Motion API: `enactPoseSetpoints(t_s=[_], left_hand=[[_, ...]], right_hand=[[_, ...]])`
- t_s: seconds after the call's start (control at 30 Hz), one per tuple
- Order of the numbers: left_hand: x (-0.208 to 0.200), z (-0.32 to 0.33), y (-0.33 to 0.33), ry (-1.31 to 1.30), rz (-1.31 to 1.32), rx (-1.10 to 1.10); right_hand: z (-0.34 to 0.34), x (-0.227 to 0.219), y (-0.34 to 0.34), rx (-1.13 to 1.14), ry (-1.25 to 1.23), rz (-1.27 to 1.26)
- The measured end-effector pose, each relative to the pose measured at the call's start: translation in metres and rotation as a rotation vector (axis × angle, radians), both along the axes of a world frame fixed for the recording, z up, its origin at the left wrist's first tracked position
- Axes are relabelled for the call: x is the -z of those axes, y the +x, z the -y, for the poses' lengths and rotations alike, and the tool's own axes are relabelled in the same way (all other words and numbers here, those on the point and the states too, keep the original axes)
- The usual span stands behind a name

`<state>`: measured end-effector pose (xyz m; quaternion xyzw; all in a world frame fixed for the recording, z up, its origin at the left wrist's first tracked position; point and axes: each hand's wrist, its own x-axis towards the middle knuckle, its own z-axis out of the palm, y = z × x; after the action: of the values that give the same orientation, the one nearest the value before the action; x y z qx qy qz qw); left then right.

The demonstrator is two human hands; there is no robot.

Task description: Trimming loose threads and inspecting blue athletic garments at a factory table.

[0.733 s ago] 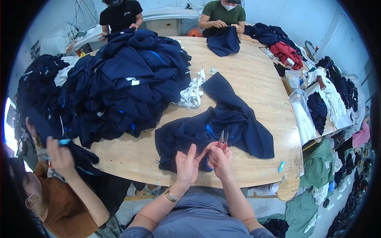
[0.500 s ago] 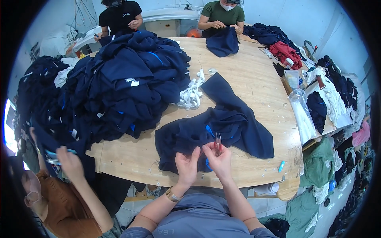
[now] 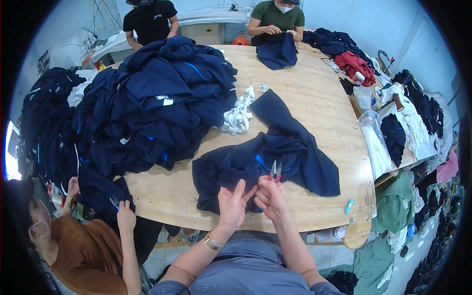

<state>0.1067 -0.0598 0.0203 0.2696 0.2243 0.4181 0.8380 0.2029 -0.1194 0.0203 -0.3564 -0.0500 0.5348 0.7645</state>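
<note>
A navy fabric garment (image 3: 305, 157) with a bright blue strip lies spread on the table in front of me. Over its near edge, my right hand (image 3: 273, 200) is closed around small thread snips (image 3: 276, 171) with red handles, their blades pointing away from me and parted. Beside it, my left hand (image 3: 233, 206) has its thumb raised and another finger stretched toward my right fingers, apparently touching them. I make out nothing in the left hand; any loose thread there is too fine to see.
A tall heap of navy garments (image 3: 157, 98) fills the table's left side, beside a tangle of white strips (image 3: 238, 117). A light blue pen-like item (image 3: 349, 206) lies near the right edge. One co-worker (image 3: 93, 246) sits at my left; two others work across the table (image 3: 314, 98).
My right hand has turned, and the snips' blades now show more clearly. My left finger reaches farther toward it. The co-worker at left has lowered a hand holding a cutting tool.
</note>
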Motion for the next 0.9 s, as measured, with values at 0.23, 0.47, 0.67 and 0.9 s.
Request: enactPoseSetpoints(t_s=[0.23, 0.47, 0.67, 0.9], left_hand=[[-0.004, -0.006, -0.004, -0.049, -0.001, -0.004], [0.003, 0.001, -0.004, 0.101, -0.052, -0.028], [-0.008, -0.006, -0.011, -0.069, 0.038, 0.176], [-0.016, -0.004, -0.009, 0.002, -0.007, 0.134]], right_hand=[[0.002, -0.004, 0.001, 0.037, -0.009, 0.237], [-0.007, -0.005, -0.012, 0.110, -0.178, 0.753], [0.009, -0.020, -0.002, -0.142, 0.084, 0.201], [0.019, -0.028, 0.000, -0.222, 0.215, 0.099]])
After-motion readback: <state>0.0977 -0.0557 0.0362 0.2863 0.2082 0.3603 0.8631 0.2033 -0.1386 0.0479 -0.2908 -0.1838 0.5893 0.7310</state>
